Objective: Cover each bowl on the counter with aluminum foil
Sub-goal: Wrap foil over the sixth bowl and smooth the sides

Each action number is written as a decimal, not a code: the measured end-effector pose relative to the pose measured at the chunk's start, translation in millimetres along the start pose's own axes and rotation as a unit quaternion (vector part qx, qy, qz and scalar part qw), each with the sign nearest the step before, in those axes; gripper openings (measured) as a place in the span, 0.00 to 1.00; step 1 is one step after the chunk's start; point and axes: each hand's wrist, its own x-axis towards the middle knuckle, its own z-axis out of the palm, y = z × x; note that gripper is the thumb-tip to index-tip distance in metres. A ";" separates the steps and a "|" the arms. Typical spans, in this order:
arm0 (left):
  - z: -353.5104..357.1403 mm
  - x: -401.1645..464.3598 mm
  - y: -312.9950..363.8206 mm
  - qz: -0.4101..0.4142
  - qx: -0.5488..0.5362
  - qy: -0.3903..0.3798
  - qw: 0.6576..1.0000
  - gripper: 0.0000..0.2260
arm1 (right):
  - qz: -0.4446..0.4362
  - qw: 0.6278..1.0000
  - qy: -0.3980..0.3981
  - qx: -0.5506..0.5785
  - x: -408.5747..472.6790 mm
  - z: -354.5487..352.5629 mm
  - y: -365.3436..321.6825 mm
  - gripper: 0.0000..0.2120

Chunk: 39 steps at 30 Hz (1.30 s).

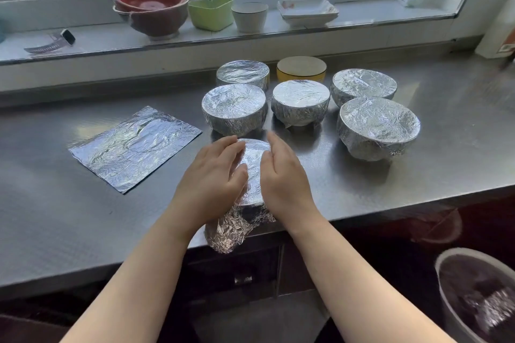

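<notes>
Near the counter's front edge stands a foil-wrapped bowl (254,167). My left hand (211,178) lies on its left side and my right hand (284,175) on its right, fingers fairly straight against the foil. Loose crumpled foil (231,228) hangs off the bowl over the counter edge. Behind it stand several bowls wrapped in foil (234,106) (301,100) (379,122) (363,83) (242,72). A yellow bowl (301,67) at the back has no foil on it. A flat foil sheet (133,147) lies to the left.
The steel counter (446,153) runs below a window sill holding stacked red bowls (150,8), a green container (211,12), a white cup (250,17), white dishes (308,11) and a watch (67,36). A bin (479,295) with foil scraps stands on the floor at right.
</notes>
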 end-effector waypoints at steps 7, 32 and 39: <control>-0.6 -2.0 3.5 -0.005 -0.014 0.010 1.000 0.29 | 0.091 0.980 0.043 0.174 -1.1 1.5 -0.2 0.19; 9.3 -17.1 12.3 -0.036 0.040 0.015 0.998 0.42 | 0.170 0.932 -0.025 0.320 25.0 -8.3 22.8 0.14; 6.7 -17.2 16.0 -0.042 0.051 0.003 0.998 0.45 | 0.115 0.976 0.044 0.181 14.9 -24.2 21.5 0.24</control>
